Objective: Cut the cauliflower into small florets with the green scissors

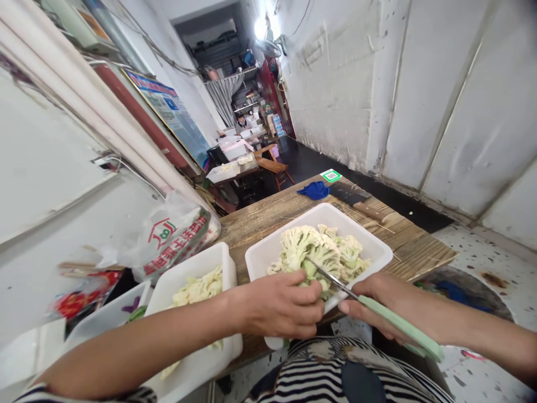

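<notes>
Cauliflower (310, 246): large piece, pale cream heads with a faint pinkish-tan cast, surface bumpy and grainy. Branches fan upward from pale green stalks; the lower stem is the greenest part. Position: in a white tray (260, 258), on and among other florets, tilted toward the worker. Florets to its right look looser and slightly browner at the tips.

Left hand (285, 305): fingers curled about the stem at the near rim, holding the piece. Right hand (386, 305): closed around the pale green handle of a cutting tool (335, 280). Its metal blade points up and left, tip at the stalks just above the left fingers. Depth of any cut: cannot tell.

Tray rests on a wooden table (423, 252), grain visible, thin straw-like bits scattered. Beyond the tray's far side, from where I stand: a blue cloth (315, 190), a knife with a wooden handle (371, 211) and broad dark blade, and a green-and-white code card (331, 176) at the table edge.

To the left: second white tray (232, 271) holding cut pale pieces (203, 286), partly hidden under the left forearm. Behind it, a printed plastic bag (180, 235), contents unclear.

Farther back: another table (247, 167) with white containers, a wooden chair (272, 164), and a seated person, small in view.
</notes>
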Available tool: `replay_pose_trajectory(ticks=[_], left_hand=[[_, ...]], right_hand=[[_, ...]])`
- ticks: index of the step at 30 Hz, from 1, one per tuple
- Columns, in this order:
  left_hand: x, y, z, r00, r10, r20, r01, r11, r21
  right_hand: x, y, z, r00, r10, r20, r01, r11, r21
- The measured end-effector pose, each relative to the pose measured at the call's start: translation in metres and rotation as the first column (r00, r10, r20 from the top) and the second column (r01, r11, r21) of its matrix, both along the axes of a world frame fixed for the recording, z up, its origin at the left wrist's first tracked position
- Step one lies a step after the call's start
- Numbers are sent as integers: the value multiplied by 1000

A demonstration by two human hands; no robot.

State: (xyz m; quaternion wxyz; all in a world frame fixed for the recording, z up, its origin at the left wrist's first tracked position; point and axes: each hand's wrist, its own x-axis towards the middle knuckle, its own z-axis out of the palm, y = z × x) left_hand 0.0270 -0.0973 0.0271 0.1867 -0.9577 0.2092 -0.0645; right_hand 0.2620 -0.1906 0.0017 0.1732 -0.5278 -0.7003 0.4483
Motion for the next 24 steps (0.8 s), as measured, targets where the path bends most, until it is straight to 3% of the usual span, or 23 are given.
replay_pose_trajectory(ticks=[5, 9, 12, 15, 21, 24], left_hand=[[-5, 4, -4, 999, 11, 40, -9, 1000, -29], [-14, 11, -4, 993, 18, 115, -19, 1000, 1], [-26, 23, 0, 976, 93, 197, -107, 992, 61], [-39, 34, 6, 940, 181, 290, -211, 975, 73], [-50, 31, 11, 893, 282, 352, -299, 954, -6], [-52, 25, 7, 886, 296, 357, -294, 954, -62]], right_hand=[[-16, 4, -10, 994, -104, 40, 104, 995, -4], [-16, 13, -4, 976, -162, -145, 128, 967, -220], [-4, 12, -1, 909, -155, -387, 20, 944, -330], [5, 6, -9, 846, -70, -529, -82, 963, -258], [-3, 3, -21, 895, -45, -444, -80, 963, -258], [-12, 5, -14, 938, 12, -346, -65, 988, -142]])
